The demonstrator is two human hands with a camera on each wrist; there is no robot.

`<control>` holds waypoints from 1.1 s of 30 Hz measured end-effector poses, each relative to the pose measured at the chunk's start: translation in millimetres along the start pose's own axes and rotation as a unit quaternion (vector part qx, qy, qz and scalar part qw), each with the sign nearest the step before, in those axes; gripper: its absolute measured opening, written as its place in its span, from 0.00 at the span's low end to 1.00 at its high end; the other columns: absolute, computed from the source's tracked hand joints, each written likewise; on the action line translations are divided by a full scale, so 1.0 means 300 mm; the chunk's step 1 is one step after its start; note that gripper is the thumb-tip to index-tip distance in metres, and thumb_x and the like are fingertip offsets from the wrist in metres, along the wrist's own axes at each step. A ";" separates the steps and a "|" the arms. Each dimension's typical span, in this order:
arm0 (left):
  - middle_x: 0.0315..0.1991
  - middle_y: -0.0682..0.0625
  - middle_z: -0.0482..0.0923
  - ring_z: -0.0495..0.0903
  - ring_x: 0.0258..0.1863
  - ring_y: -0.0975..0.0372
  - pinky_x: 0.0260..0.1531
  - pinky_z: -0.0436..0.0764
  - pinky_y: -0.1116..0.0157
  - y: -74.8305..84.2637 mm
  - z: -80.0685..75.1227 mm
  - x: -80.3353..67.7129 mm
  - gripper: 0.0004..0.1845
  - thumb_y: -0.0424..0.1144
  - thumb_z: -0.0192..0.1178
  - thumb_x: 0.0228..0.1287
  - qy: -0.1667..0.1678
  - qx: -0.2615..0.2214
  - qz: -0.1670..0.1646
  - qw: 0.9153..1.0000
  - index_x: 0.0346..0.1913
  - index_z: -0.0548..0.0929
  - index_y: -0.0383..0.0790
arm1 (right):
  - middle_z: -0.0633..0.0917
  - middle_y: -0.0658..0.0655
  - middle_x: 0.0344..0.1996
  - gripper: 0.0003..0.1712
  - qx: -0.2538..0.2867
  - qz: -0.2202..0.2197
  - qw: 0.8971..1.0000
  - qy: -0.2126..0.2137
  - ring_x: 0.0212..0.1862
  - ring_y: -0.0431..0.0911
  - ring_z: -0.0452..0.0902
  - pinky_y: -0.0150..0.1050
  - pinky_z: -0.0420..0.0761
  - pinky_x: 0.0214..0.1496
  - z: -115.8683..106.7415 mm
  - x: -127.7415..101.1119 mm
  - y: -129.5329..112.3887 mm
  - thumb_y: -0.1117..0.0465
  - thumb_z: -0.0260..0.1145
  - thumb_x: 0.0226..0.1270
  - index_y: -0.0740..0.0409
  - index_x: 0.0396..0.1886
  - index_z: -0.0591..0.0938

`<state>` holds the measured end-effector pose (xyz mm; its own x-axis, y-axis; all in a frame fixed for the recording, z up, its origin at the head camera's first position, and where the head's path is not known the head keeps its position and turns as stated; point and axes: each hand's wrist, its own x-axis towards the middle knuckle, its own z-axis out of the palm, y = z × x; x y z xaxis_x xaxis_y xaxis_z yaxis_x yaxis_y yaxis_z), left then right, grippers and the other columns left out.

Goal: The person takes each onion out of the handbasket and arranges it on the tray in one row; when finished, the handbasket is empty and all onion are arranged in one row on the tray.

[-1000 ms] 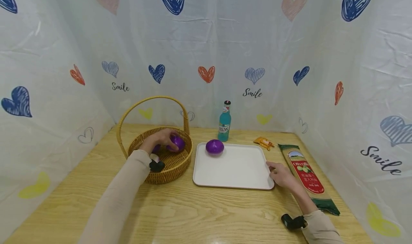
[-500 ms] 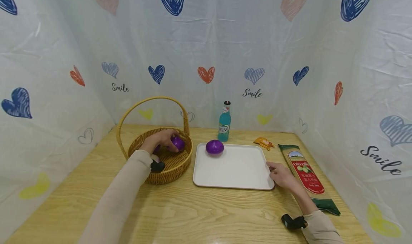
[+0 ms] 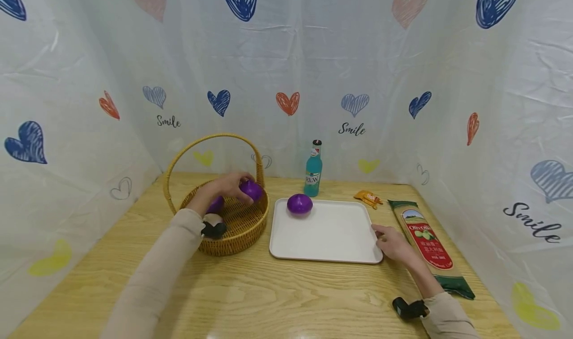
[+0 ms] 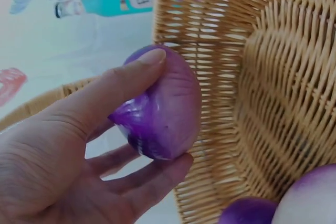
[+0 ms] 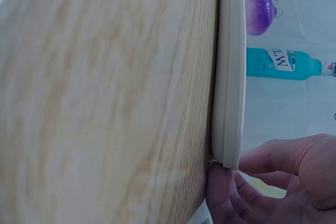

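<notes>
My left hand (image 3: 229, 186) grips a purple onion (image 3: 252, 191) just above the right side of the wicker basket (image 3: 233, 247). In the left wrist view the thumb lies across this onion (image 4: 178, 98) and the fingers curl beneath it. Lower in the basket lie another purple onion (image 4: 247, 211) and a white one with a purple tinge (image 4: 312, 203), both partly cut off there. At the white tray (image 3: 331, 234), my right hand (image 3: 394, 243) pinches the right edge, thumb above and fingers below the rim (image 5: 231, 87). One purple onion (image 3: 299, 205) sits on the tray's back left corner.
Behind the tray stands a blue-green bottle (image 3: 313, 172). A small orange packet (image 3: 368, 198) lies at the back right. Along the right side is a long bag (image 3: 427, 244) with a red label. The basket's tall handle (image 3: 215, 136) arches over it; a curtain (image 3: 286, 55) hangs behind.
My left hand has lifted the onion up from the basket's inside to rim height, shifting slightly right. The right hand and the tray have stayed put.
</notes>
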<state>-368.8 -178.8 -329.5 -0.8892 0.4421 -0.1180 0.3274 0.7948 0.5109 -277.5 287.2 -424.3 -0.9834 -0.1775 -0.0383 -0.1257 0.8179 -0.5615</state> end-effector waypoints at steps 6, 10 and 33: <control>0.64 0.35 0.71 0.76 0.59 0.45 0.58 0.78 0.50 0.056 -0.006 -0.013 0.40 0.48 0.74 0.54 -0.004 0.021 0.037 0.999 0.67 0.70 0.38 | 0.80 0.73 0.50 0.29 -0.002 0.004 1.000 -0.002 0.49 0.57 0.77 0.47 0.81 0.45 -0.003 -0.003 -0.005 0.74 0.56 0.64 0.77 0.65 0.68; 0.65 0.38 0.71 0.75 0.61 0.47 0.60 0.77 0.50 0.137 0.001 -0.008 0.39 0.49 0.74 0.53 -0.019 0.010 0.061 0.998 0.67 0.71 0.44 | 0.80 0.73 0.50 0.29 -0.002 0.005 1.000 -0.002 0.46 0.55 0.76 0.43 0.80 0.42 -0.006 -0.003 -0.003 0.74 0.56 0.63 0.77 0.66 0.68; 0.63 0.43 0.75 0.74 0.63 0.52 0.63 0.76 0.55 0.471 0.274 0.298 0.39 0.47 0.76 0.51 -0.024 0.025 0.133 0.990 0.66 0.72 0.44 | 0.80 0.72 0.50 0.29 0.003 0.009 1.000 -0.001 0.45 0.53 0.75 0.42 0.79 0.42 0.007 0.013 0.013 0.74 0.56 0.64 0.76 0.66 0.68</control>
<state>-375.6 7.1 -337.9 -0.7532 0.6573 -0.0251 0.5651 0.6662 0.4867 -281.6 288.7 -428.3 -0.9852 -0.1641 -0.0502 -0.1075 0.8181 -0.5649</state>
